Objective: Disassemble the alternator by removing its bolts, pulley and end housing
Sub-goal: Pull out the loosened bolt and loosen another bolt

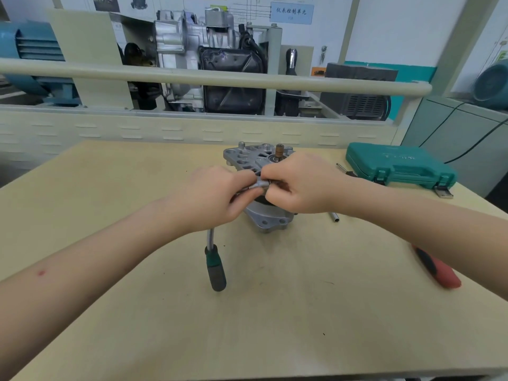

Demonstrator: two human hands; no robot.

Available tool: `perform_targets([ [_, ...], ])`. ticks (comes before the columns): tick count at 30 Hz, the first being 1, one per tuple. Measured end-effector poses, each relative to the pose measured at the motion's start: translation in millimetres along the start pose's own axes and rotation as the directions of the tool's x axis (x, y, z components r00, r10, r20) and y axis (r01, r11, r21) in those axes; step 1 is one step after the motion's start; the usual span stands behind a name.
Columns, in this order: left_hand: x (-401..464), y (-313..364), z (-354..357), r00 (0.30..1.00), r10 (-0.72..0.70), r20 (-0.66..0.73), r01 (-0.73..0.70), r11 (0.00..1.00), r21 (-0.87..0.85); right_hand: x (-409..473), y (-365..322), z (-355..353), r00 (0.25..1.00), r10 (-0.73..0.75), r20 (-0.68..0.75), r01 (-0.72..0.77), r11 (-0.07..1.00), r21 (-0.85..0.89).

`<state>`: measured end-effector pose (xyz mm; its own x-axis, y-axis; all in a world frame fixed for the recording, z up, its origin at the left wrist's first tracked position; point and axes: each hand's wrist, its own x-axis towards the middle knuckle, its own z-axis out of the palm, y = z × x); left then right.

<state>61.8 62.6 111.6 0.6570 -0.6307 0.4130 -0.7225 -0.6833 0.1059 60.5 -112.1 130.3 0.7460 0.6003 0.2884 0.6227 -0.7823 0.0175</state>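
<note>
above one alternator (255, 158), two hands (217, 196) (one ratchet (217, 268))

A blue wall sign (292, 12) reads "仪表控制单元" (smaller print illegible).

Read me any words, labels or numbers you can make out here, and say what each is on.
"仪表控制单元": blue sign on the wall board.
Small line under it: too small to read.
Raised lettering on the green tool case: too blurred to read.
Posters at the top: print unreadable.
No readable marking shows on the alternator or the ratchet handle.
</note>
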Motion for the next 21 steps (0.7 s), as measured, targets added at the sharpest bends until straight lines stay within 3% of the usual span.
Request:
perform_targets([
  [11,3.1,-3.6,3.2,0.998,-0.045,0.043,0.044,0.999,0.029,1.8,-1.6,2.4,1.0,0.017,0.026,-0.016,0.999,-0.043],
  [21,3.5,-7.9,10.1,0.994,-0.101,0.04,0.103,0.993,-0.064,5.5,-4.9,-0.6,0.963,0.071,0.261,-0.088,0.995,0.056],
])
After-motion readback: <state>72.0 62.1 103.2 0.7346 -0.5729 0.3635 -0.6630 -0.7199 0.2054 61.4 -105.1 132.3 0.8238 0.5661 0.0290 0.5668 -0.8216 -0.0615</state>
